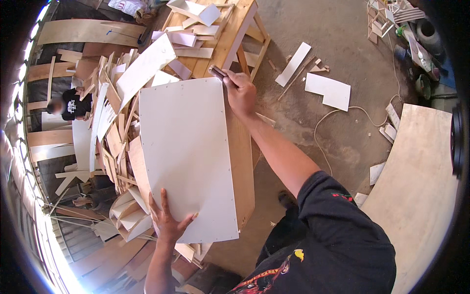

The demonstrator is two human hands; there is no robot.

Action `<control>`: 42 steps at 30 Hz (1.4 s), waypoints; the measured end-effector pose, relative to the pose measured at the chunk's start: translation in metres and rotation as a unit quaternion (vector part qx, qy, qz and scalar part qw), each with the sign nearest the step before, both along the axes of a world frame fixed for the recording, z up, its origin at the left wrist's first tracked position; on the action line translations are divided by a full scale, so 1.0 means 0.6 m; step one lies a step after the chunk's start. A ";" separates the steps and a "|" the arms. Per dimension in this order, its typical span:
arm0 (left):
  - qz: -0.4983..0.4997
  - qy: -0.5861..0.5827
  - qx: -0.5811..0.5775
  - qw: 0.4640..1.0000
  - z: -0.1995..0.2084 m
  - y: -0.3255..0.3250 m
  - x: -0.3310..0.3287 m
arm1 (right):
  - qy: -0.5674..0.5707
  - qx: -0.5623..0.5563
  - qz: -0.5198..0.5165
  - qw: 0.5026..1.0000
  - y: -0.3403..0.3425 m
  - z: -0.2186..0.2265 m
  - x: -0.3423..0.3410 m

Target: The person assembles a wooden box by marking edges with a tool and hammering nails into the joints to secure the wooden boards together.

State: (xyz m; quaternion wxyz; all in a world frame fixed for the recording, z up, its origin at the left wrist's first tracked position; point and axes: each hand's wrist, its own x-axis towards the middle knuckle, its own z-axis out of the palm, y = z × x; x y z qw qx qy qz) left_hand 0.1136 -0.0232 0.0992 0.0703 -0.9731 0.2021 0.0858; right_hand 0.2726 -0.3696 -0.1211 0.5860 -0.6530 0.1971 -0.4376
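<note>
A tall box stands in front of me, its white panel [191,147] facing up toward me and its bare wood side [243,181] showing on the right. Small fastener heads dot the panel's edges. My left hand [169,223] lies open on the lower left of the panel, fingers spread. At the far right corner, my right hand [241,95] is closed around a short dark tool [218,72] with a lighter end. The tool's end is at the panel's top edge; its exact kind is too small to make out.
Beyond the box is a wooden workbench [235,24] with offcuts on it. A heap of wood scraps [117,137] lies left, with another person [76,105] past it. White cut pieces [330,90] and a cord [317,134] lie on the floor. A large board [406,196] stands at right.
</note>
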 end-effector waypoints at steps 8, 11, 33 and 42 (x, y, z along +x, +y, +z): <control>-0.015 -0.009 -0.023 1.000 -0.001 0.019 -0.011 | -0.045 -0.017 0.098 0.994 0.040 0.013 -0.108; -0.030 -0.009 -0.024 0.999 -0.004 0.013 0.002 | -0.014 -0.019 0.068 0.997 -0.015 0.016 -0.022; -0.053 -0.033 -0.046 0.997 -0.006 0.008 -0.008 | 0.048 -0.073 0.138 0.987 0.092 0.015 -0.225; -0.079 -0.064 -0.074 0.992 0.000 -0.003 -0.005 | 0.005 -0.105 0.171 0.980 0.251 0.012 -0.501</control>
